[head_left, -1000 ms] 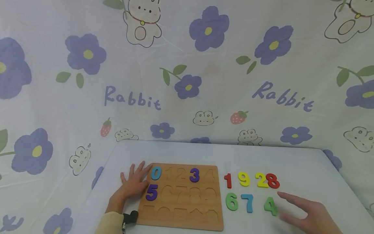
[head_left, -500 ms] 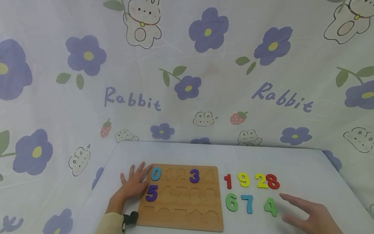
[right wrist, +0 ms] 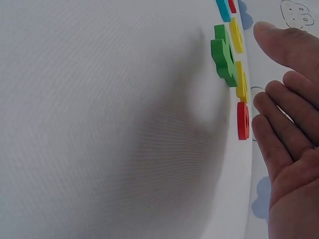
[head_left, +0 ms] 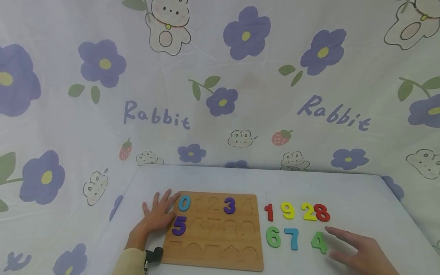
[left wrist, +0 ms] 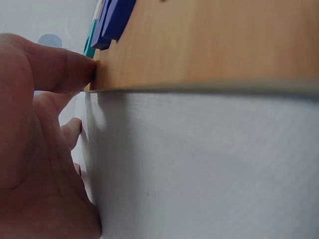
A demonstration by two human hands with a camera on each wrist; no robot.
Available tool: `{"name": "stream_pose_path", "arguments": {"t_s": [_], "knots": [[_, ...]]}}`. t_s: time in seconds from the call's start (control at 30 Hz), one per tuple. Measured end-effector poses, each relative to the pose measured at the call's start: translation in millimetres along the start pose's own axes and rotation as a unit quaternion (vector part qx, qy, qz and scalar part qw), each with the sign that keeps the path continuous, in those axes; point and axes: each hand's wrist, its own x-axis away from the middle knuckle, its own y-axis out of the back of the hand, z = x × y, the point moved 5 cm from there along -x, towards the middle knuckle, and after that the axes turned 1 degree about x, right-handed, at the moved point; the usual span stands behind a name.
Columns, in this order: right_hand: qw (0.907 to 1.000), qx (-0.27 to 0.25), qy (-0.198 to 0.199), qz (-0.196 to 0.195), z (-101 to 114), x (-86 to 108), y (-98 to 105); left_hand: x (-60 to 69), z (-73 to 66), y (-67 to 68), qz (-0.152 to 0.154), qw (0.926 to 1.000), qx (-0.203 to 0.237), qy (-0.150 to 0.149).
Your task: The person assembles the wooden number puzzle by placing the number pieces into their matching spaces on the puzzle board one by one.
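My left hand (head_left: 156, 217) rests at the left edge of a wooden number board (head_left: 213, 236). Its fingers are spread and hold nothing; in the left wrist view the thumb (left wrist: 75, 69) touches the board's side. In the board lie a blue 0 (head_left: 184, 203), a purple 3 (head_left: 229, 206) and a purple 5 (head_left: 179, 226). Just right of a green number 4 (head_left: 319, 242), my right hand (head_left: 364, 250) hovers over the table with thumb and fingers apart. The right wrist view shows no piece in that hand, and the green number 4 (right wrist: 223, 55) stands clear of the fingers.
Right of the board lie a red 1 (head_left: 269, 212), yellow 9 (head_left: 287, 210), yellow 2 (head_left: 308, 212), red 8 (head_left: 322, 212), green 6 (head_left: 273, 236) and blue 7 (head_left: 292, 238). The 2 and 8 nearly touch. A patterned cloth (head_left: 261, 95) hangs behind the white table (head_left: 364, 198).
My right hand drew slightly right from the green 4, then came back a little to the left. The left hand, board and number pieces keep their places.
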Motion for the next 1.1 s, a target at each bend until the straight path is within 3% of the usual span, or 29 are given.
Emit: {"name": "stream_pose_path", "arguments": {"t_s": [0.4,0.63,0.87,1.1], "knots": [[0.9999,-0.003,0.009,0.009,1.5,-15.3,-12.5,-7.4,11.5,-6.4,0.004,0.9999,-0.006,0.01],[0.9993,0.019,0.033,0.0,3.1,-19.6,-18.9,-3.6,5.8,-3.0,0.005,1.0,0.005,0.006],[0.9997,0.018,0.018,-0.003,2.9,-21.0,-20.6,-3.0,3.9,-1.3,0.001,1.0,0.0,0.004],[0.9998,0.015,0.006,-0.008,0.4,-21.3,-20.4,-2.8,1.7,0.4,0.021,0.9993,-0.015,0.026]]}}
